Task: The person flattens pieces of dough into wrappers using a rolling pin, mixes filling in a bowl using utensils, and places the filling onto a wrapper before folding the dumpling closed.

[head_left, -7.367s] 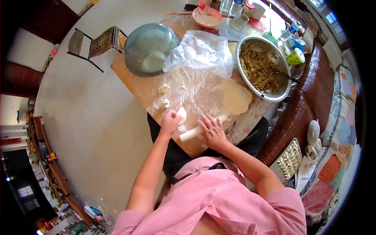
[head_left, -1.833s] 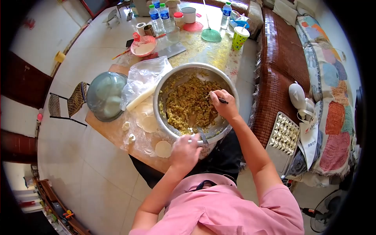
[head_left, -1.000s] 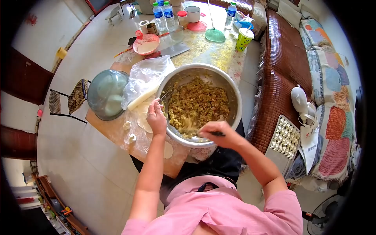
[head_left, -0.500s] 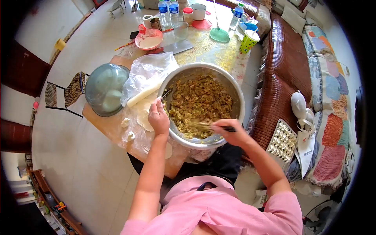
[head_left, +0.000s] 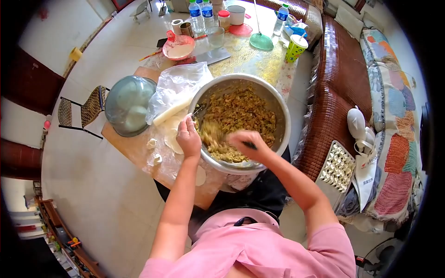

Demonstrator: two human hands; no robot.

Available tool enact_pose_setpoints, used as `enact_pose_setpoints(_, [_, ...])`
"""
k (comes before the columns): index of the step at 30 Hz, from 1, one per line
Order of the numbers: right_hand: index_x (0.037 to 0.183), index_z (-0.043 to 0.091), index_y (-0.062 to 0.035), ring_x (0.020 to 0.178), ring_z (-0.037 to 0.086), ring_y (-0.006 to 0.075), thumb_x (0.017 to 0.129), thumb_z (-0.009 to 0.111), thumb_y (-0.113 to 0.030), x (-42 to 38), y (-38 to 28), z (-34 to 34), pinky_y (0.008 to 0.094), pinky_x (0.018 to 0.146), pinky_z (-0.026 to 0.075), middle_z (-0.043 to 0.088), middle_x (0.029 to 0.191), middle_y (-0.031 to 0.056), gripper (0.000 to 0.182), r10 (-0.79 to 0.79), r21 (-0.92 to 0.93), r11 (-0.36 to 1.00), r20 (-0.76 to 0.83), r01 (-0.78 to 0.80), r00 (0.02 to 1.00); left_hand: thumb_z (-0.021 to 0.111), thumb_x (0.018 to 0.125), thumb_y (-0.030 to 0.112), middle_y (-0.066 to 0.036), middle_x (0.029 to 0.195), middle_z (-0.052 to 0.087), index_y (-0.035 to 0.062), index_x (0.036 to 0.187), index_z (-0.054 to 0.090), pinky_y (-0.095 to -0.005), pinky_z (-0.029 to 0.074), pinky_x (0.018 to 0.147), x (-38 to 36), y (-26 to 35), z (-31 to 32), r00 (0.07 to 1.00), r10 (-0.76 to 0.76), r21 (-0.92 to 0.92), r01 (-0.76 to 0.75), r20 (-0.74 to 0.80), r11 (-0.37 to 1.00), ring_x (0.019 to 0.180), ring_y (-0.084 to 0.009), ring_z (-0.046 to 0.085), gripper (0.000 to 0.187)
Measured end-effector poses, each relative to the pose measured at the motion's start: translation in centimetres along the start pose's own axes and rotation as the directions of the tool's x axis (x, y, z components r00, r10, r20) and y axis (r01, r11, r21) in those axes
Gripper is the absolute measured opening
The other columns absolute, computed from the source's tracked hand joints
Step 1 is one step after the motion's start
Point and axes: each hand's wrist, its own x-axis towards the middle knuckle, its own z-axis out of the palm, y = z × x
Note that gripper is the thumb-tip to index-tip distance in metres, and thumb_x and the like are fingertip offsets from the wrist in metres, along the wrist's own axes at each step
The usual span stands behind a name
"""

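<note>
A large steel bowl (head_left: 286, 118) holds a chopped, brown-green filling (head_left: 241, 111). My left hand (head_left: 188, 138) is closed on the bowl's left rim. Just inside the bowl, close to those fingers, lies a thin dark metallic utensil (head_left: 199, 109), only partly visible. Over the near half of the filling, my right hand (head_left: 248, 141) is wrapped around a black-handled utensil (head_left: 250, 145). Its working end is smeared by motion in the filling, so its kind cannot be made out.
Left of the bowl are a rolling pin (head_left: 174, 111), dough wrappers (head_left: 172, 140), small dough pieces (head_left: 157, 159), a plastic bag (head_left: 178, 83) and a covered glass bowl (head_left: 130, 106). Behind lie a cleaver (head_left: 213, 56) and a red bowl (head_left: 180, 50). A tray of dumplings (head_left: 337, 167) sits right.
My right hand has swept left across the bowl with the black-handled utensil, pushing up filling near the left side. The left hand stays on the rim. The whole view has shifted slightly.
</note>
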Motion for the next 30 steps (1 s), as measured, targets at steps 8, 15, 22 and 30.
enact_pose_setpoints(8, [0.094,0.067,0.0019,0.077,0.065,0.0161,0.087,0.062,-0.006,-4.4,-2.2,-5.7,0.0287,0.07,0.05,0.068,0.085,0.0134,0.012,0.301,-0.18,0.913,-0.307,-0.365,0.903,0.051,0.096,0.018,-0.01,0.08,0.066,0.0068,0.105,0.066,-0.032,0.049,0.064,-0.1,-0.5,0.2,1.0,0.008,0.013,-0.008,-0.01,1.0,0.068,-0.0198,0.063,0.02])
enact_pose_setpoints(15, [0.098,0.067,-0.0008,0.079,0.065,0.0188,0.084,0.062,-0.004,3.5,3.1,2.0,0.029,0.071,0.05,0.069,0.088,0.0125,0.015,-0.124,-0.026,0.992,-0.291,0.122,0.949,0.051,0.096,0.019,-0.011,0.081,0.066,0.0065,0.104,0.066,-0.0319,0.049,0.064,0.0,-0.2,0.0,1.0,0.023,0.021,-0.023,0.005,0.999,0.07,-0.0198,0.063,0.021])
enact_pose_setpoints(22, [0.092,0.065,0.0028,0.071,0.058,0.0091,0.093,0.056,-0.009,-5.3,-0.6,-6.6,0.0229,0.066,0.048,0.063,0.076,0.002,0.015,0.485,0.047,0.856,-0.421,-0.516,0.766,0.052,0.096,0.017,-0.01,0.081,0.066,0.0044,0.103,0.066,-0.0315,0.049,0.064,-0.1,-0.3,0.0,1.0,-0.024,-0.009,0.024,0.006,1.0,0.068,-0.0192,0.062,0.021])
enact_pose_setpoints(30, [0.095,0.068,-0.0006,0.08,0.064,0.0135,0.089,0.062,-0.011,3.6,3.6,-0.5,0.0285,0.073,0.052,0.068,0.084,0.008,0.013,0.017,-0.074,0.996,-0.392,-0.05,0.92,0.051,0.096,0.019,-0.012,0.081,0.066,0.0046,0.103,0.066,-0.0326,0.049,0.064,0.0,-0.3,-0.3,0.999,-0.004,0.022,0.003,0.046,1.0,0.07,-0.0211,0.063,0.022])
